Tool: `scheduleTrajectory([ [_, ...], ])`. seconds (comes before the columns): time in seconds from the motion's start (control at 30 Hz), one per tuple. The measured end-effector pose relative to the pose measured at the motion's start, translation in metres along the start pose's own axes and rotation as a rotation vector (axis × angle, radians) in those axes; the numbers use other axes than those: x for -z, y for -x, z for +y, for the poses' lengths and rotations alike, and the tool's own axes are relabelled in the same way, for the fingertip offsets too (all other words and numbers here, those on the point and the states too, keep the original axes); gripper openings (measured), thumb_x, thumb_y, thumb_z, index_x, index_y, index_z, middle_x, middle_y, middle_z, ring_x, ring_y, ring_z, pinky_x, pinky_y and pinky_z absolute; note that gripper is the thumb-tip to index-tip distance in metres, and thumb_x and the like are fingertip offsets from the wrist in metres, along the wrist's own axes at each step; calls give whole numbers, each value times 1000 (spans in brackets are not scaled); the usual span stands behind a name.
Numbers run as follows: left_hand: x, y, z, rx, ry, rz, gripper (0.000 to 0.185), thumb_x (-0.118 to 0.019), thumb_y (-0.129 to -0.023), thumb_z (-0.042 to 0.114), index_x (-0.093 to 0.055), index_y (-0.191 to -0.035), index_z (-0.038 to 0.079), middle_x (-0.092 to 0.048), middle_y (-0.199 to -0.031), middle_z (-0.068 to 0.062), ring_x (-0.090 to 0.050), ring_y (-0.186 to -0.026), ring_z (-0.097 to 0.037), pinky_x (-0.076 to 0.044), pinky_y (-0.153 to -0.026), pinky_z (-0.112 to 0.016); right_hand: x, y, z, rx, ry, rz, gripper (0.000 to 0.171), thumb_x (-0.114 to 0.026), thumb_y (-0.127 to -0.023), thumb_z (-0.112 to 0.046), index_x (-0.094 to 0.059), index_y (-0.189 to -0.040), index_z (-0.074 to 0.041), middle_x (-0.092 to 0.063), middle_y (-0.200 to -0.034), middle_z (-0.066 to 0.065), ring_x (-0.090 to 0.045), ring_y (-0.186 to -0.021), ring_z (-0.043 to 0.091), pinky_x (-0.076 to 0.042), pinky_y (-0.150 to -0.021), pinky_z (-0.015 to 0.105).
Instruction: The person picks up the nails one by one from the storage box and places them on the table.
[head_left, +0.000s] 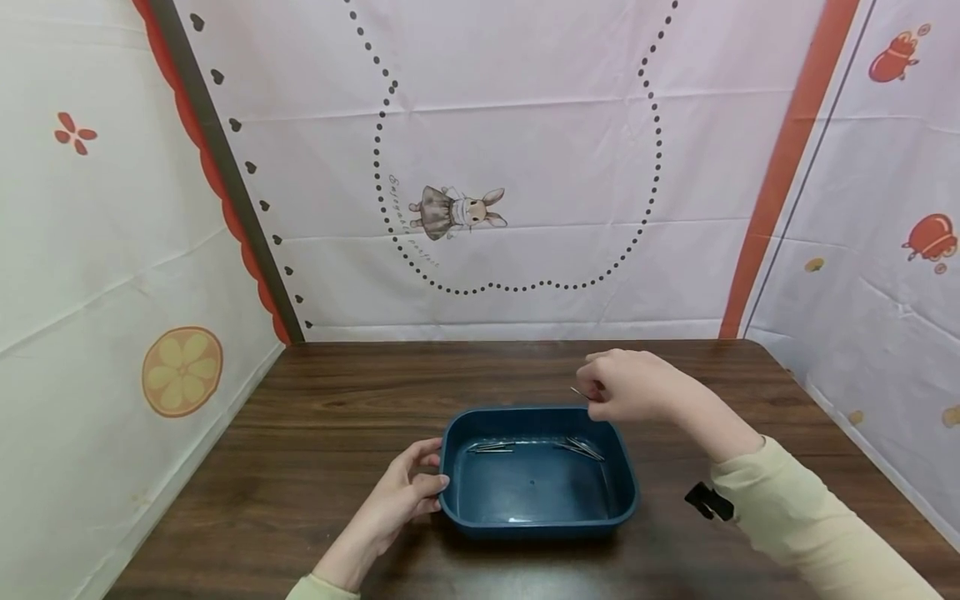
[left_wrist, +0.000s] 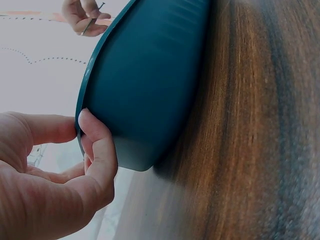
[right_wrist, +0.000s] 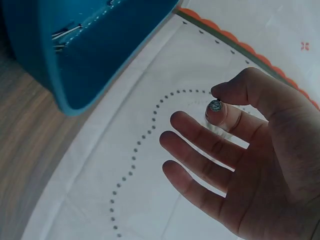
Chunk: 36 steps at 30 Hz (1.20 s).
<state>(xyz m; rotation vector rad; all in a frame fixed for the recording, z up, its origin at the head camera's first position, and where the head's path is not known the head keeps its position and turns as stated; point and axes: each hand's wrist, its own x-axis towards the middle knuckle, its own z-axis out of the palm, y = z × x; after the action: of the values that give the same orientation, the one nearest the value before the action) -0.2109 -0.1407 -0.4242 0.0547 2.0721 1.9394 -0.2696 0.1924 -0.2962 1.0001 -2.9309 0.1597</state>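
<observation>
A dark blue rectangular plastic box (head_left: 537,528) is on the wooden table. My left hand (head_left: 397,493) pinches its left rim, thumb on one side of the wall and fingers on the other, seen closely in the left wrist view. Above the box's far right corner, my right hand (head_left: 633,385) pinches a thin metal nail (left_wrist: 93,20) between thumb and forefinger. In the right wrist view the nail's round head (right_wrist: 215,105) faces the camera, and the other fingers are spread. Inside the box lie two small groups of nails, one at left (head_left: 491,448) and one at right (head_left: 581,449).
The brown wooden table (head_left: 360,383) extends around the box. Printed white cloth (head_left: 525,167) hangs behind it and along both sides. A black buckle (head_left: 708,502) hangs at the right sleeve.
</observation>
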Motion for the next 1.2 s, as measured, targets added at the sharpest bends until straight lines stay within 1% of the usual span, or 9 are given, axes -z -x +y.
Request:
scheduleTrajectory([
  [0.2, 0, 1, 0, -3, -4, -1, 60, -58, -93, 6, -35, -148, 1, -41, -131, -21, -58, -88, -17, -53, -71, -26, -7, 9, 13, -34, -35, 13, 26, -69, -82, -17, -49, -66, -24, -45, -71, -7, -40, -58, 6, -28, -50, 22],
  [0.43, 1, 1, 0, -10, 1, -6, 61, -59, -93, 7, -34, -148, 0, -41, -130, -21, -57, -88, -16, -53, -70, -26, -12, 20, 23, -90, -76, 26, 27, -69, -82, -17, -47, -66, -23, -43, -69, -7, -39, -60, 6, -27, -52, 22],
  [0.57, 1, 1, 0, -11, 2, -7, 60, -59, -93, 7, -35, -148, 0, -41, -129, -20, -58, -87, -16, -53, -70, -25, -15, 27, 28, -107, -81, 37, 28, -69, -83, -18, -47, -67, -23, -42, -69, -6, -37, -59, 7, -25, -53, 22],
  [0.87, 1, 2, 1, -18, 6, -10, 60, -58, -93, 6, -34, -148, 0, -41, -129, -21, -58, -87, -16, -53, -69, -25, -24, 42, 36, -167, -98, 53, 26, -68, -83, -15, -48, -67, -22, -42, -66, -6, -39, -59, 7, -30, -52, 23],
  [1.2, 1, 2, 0, -19, 3, -11, 59, -57, -94, 5, -34, -148, 0, -40, -129, -21, -59, -87, -16, -53, -69, -25, -37, 56, 42, -222, -91, 74, 20, -70, -83, -17, -53, -73, -24, -48, -73, -4, -42, -62, 7, -32, -52, 24],
])
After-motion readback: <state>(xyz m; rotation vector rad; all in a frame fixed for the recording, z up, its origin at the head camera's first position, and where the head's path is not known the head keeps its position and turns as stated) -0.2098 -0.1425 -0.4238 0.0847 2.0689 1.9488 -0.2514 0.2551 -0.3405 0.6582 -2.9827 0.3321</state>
